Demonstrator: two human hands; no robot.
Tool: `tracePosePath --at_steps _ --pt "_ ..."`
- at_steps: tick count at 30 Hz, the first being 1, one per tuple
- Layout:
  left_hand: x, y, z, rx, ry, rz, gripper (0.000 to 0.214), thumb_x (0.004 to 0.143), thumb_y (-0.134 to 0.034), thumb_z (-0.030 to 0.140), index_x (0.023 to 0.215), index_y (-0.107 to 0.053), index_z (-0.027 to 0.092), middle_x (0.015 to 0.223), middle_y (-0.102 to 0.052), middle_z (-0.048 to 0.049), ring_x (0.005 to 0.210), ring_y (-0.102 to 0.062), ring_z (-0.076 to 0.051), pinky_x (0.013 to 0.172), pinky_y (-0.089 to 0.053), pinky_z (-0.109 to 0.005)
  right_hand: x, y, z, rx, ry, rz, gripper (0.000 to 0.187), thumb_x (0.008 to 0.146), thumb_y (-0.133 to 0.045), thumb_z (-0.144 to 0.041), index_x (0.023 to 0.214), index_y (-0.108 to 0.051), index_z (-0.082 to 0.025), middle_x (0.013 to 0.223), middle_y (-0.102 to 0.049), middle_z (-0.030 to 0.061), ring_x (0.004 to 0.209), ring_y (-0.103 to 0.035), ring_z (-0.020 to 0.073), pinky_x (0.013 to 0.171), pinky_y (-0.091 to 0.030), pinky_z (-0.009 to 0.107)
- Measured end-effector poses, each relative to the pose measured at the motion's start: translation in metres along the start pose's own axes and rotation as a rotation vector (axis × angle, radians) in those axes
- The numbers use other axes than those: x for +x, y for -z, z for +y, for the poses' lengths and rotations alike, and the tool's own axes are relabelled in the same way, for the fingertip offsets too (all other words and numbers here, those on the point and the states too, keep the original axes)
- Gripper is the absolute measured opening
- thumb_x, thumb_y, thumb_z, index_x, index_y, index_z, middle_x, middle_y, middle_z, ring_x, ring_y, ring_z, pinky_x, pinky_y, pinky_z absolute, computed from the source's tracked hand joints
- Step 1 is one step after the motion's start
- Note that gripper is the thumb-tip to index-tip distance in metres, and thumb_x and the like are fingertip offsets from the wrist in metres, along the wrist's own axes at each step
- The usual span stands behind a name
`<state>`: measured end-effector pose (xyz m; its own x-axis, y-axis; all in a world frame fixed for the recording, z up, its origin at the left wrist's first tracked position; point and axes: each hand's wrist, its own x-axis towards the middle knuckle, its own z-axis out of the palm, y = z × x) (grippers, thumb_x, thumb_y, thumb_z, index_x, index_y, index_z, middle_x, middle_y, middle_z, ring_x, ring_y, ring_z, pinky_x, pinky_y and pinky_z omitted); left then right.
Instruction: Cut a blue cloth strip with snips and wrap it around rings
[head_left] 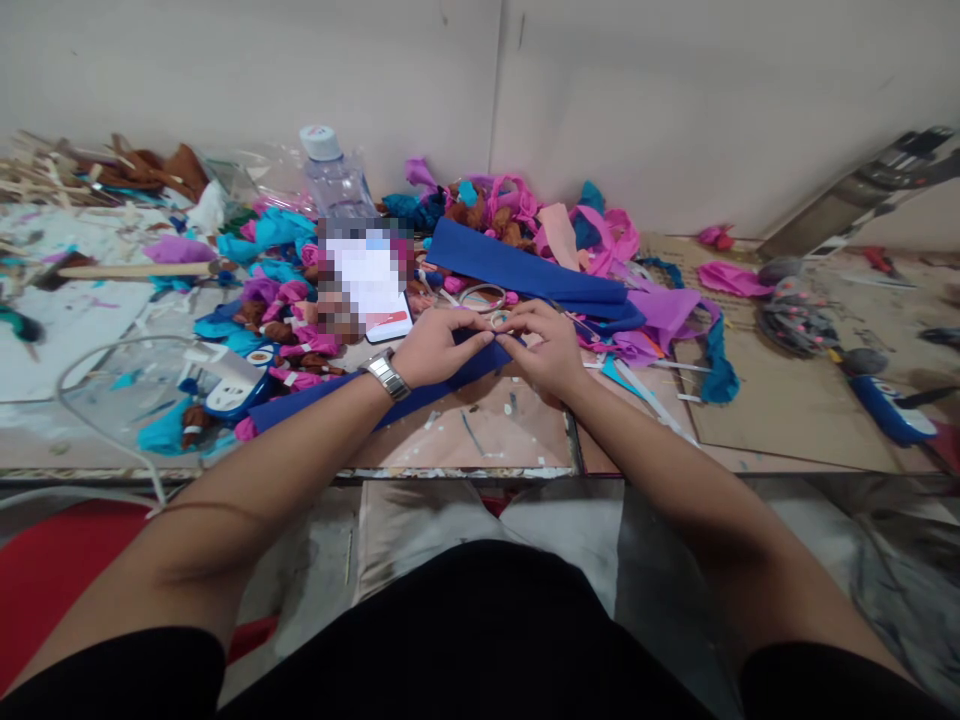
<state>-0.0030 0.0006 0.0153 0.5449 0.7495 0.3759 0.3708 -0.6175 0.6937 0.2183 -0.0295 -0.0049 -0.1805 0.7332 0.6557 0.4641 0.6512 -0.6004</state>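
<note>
My left hand [442,347] and my right hand [546,345] meet above the table, thumbs and forefingers pinched close together. Between them they grip the edge of a long dark-blue paper strip [315,402], which runs down to the left under my left wrist. A thin pale ring [482,297] lies just behind my fingertips. Behind my hands rests a folded piece of blue paper [525,270]. A lit phone [373,285] stands beyond my left hand among small pink and brown crepe-paper bundles [300,345]. My fingertips partly hide the spot being pinched.
A clear bottle [334,180] stands near the wall. At left lie a wooden-handled hammer [135,270] and a blue-and-white device [236,385] with a cable. Purple paper [667,318] spreads at right, beside a cardboard sheet [780,400] and another blue device [892,410].
</note>
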Motion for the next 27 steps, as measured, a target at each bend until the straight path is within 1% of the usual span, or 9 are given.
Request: tracePosePath --at_steps 3,5,7,12,16,18,23,27 --pt "-0.0003 -0.0018 0.0007 0.016 0.015 0.024 0.032 0.098 -0.063 0.046 0.101 -0.081 0.019 0.099 -0.082 -0.0061 0.090 -0.073 -0.022 0.089 -0.056 -0.037 -0.0001 0.0006 -0.0005 -0.042 0.004 0.004 0.010 0.094 -0.076 -0.035 0.096 -0.081 -0.026 0.103 -0.074 0.0065 0.099 -0.069 0.0239 0.088 -0.058 0.040" --pt "-0.0006 -0.0027 0.0010 0.020 0.017 0.035 0.031 0.098 -0.063 0.045 0.102 -0.081 0.020 0.101 -0.082 -0.0062 0.091 -0.074 -0.023 0.090 -0.056 -0.037 -0.0003 0.0004 -0.0006 -0.050 -0.008 0.002 0.010 0.095 -0.076 -0.035 0.096 -0.080 -0.026 0.104 -0.073 0.0064 0.100 -0.069 0.0241 0.089 -0.058 0.040" --pt "-0.0010 -0.0034 0.0011 0.022 0.016 0.045 0.030 0.098 -0.064 0.044 0.103 -0.081 0.020 0.103 -0.083 -0.0062 0.094 -0.075 -0.023 0.091 -0.055 -0.037 -0.0005 -0.0006 -0.0003 -0.041 -0.026 0.001 0.010 0.095 -0.076 -0.035 0.095 -0.080 -0.026 0.103 -0.073 0.0060 0.099 -0.069 0.0237 0.087 -0.058 0.039" --pt "-0.0021 -0.0048 0.0018 0.029 0.005 0.060 0.029 0.099 -0.064 0.043 0.103 -0.081 0.020 0.106 -0.083 -0.0061 0.098 -0.076 -0.024 0.091 -0.055 -0.037 -0.0014 -0.0055 0.0012 0.051 -0.101 0.013 0.013 0.093 -0.077 -0.037 0.092 -0.079 -0.024 0.098 -0.072 0.0052 0.091 -0.068 0.0213 0.075 -0.054 0.035" --pt "-0.0024 -0.0055 0.0020 0.060 0.002 0.075 0.030 0.100 -0.062 0.044 0.104 -0.081 0.020 0.106 -0.083 -0.0068 0.099 -0.076 -0.024 0.092 -0.055 -0.038 -0.0018 -0.0082 0.0020 0.089 -0.145 0.028 0.017 0.093 -0.077 -0.041 0.092 -0.079 -0.024 0.098 -0.072 0.0052 0.089 -0.067 0.0204 0.074 -0.054 0.034" --pt "-0.0024 -0.0057 0.0015 0.064 0.005 0.078 0.030 0.099 -0.062 0.044 0.104 -0.081 0.020 0.107 -0.083 -0.0070 0.099 -0.076 -0.024 0.093 -0.055 -0.038 -0.0018 -0.0079 0.0020 0.075 -0.137 0.026 0.018 0.093 -0.077 -0.041 0.092 -0.079 -0.024 0.098 -0.072 0.0052 0.089 -0.067 0.0204 0.074 -0.054 0.034" --pt "-0.0023 -0.0062 -0.0008 0.070 0.001 0.078 0.029 0.100 -0.063 0.044 0.103 -0.080 0.021 0.106 -0.083 -0.0068 0.097 -0.076 -0.024 0.091 -0.055 -0.039 -0.0013 -0.0042 0.0031 0.006 -0.058 0.002 0.017 0.094 -0.077 -0.041 0.094 -0.080 -0.024 0.098 -0.072 0.0054 0.089 -0.066 0.0210 0.077 -0.054 0.036" --pt "-0.0021 -0.0063 -0.0013 0.078 -0.017 0.081 0.028 0.100 -0.063 0.043 0.103 -0.080 0.021 0.106 -0.083 -0.0069 0.098 -0.076 -0.024 0.091 -0.055 -0.038 -0.0011 -0.0031 0.0048 -0.007 -0.032 -0.002 0.018 0.095 -0.077 -0.042 0.095 -0.080 -0.024 0.100 -0.072 0.0056 0.091 -0.066 0.0211 0.080 -0.055 0.036"
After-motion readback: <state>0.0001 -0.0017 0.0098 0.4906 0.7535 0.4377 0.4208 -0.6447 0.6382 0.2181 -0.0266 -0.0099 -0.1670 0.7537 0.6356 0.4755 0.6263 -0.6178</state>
